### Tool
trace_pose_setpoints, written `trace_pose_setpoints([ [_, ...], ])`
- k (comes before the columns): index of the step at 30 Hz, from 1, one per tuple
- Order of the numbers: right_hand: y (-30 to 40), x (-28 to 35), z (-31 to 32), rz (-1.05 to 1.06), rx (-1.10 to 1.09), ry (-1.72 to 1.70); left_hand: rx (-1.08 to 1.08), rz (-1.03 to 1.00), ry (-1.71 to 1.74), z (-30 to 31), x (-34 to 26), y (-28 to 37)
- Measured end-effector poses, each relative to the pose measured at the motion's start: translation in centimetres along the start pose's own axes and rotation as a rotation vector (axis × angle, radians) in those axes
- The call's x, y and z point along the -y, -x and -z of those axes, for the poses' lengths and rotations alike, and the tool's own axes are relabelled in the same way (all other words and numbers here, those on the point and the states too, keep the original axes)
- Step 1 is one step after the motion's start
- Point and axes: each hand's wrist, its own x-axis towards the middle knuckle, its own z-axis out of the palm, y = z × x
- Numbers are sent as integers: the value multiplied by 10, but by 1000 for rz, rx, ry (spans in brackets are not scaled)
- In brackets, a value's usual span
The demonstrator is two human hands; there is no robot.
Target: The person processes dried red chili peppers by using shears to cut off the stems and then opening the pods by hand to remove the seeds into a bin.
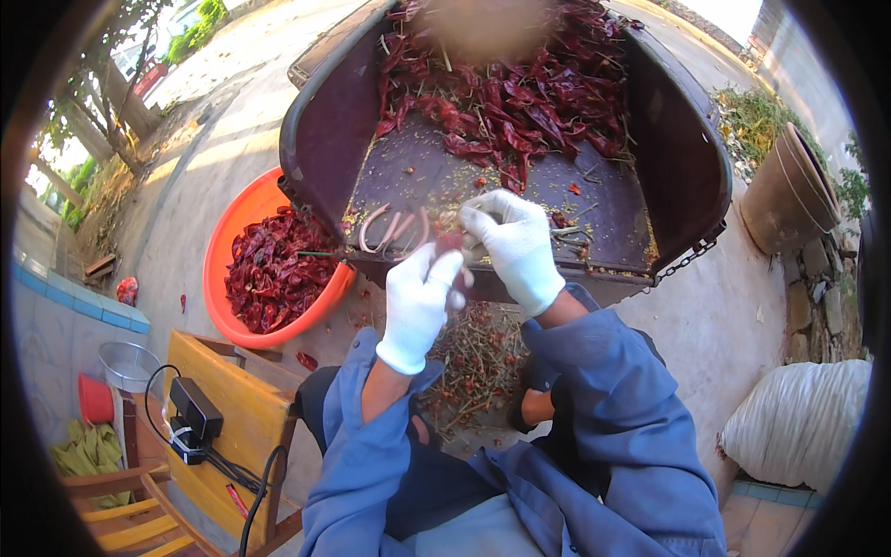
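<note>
Both my hands wear white knit gloves and meet over the front edge of a dark metal cart bed (431,153). A blurred dried red chili pepper (450,244) is between them. My left hand (420,299) grips its body from below. My right hand (514,244) pinches at its upper end, where the fingertips partly hide it. Just left of the pepper, pink looped handles (395,230), apparently of scissors, rest on the bed. A large heap of dried red chilies (515,104) covers the bed's far part. Pale seeds and loose stems (574,233) are scattered nearer me.
At left, an orange basin (212,278) holds red chili pieces (278,271). Stem litter (473,369) covers the ground between my feet. A wooden chair (230,418) carries a black device with cables (195,411). At right are a chain (686,261), a brown bucket (786,195) and a white sack (800,425).
</note>
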Motion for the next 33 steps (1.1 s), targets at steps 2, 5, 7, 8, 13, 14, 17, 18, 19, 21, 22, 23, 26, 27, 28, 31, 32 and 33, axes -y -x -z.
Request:
trace_pose_setpoints([
  [2, -35, -17, 31, 221, -237, 100, 123, -262, -178, -2, 8, 13],
  [5, -63, 3, 88, 357, -355, 726, 227, -242, -195, -1, 12, 23],
  [7, -68, -11, 107, 352, -226, 942, 216, -73, -98, 3, 6, 17],
  [8, -69, -24, 108, 429, -229, 1050, 199, -39, -60, 4, -3, 18],
  [13, -76, -40, 76, 291, -223, 1436, 159, 12, 146, 18, 0, 14],
  [14, -80, -42, 76, 254, -223, 1510, 152, 15, 195, 19, 3, 12],
  [17, -84, -52, 81, 222, -206, 1509, 114, 20, 267, 23, 9, 6],
  [18, -84, -51, 82, 247, -188, 1486, 93, 17, 303, 25, 10, 4],
  [19, -83, -51, 82, 271, -171, 1464, 73, 15, 340, 27, 11, 3],
  [21, -79, -45, 80, 222, -218, 1310, 35, -8, 367, 31, 11, 0],
  [22, -76, -39, 77, 200, -230, 1229, 15, -13, 345, 33, 11, 0],
  [23, -73, -34, 75, 177, -242, 1149, -3, -19, 322, 34, 9, 0],
  [26, -67, -29, 84, 189, -253, 826, 32, 50, 344, 30, 5, -4],
  [27, -65, -25, 79, 193, -235, 704, 25, 50, 340, 29, 3, -5],
  [28, -58, -22, 76, 234, -181, 603, 18, 49, 336, 26, 0, -6],
  [31, -31, -10, 57, 147, 20, 212, 15, 80, 311, 21, -4, -9],
  [32, -22, -5, 48, 133, 80, 192, 3, 51, 287, 21, -4, -10],
  [33, -13, 0, 43, 141, 137, 190, -1, 23, 263, 20, -4, -11],
])
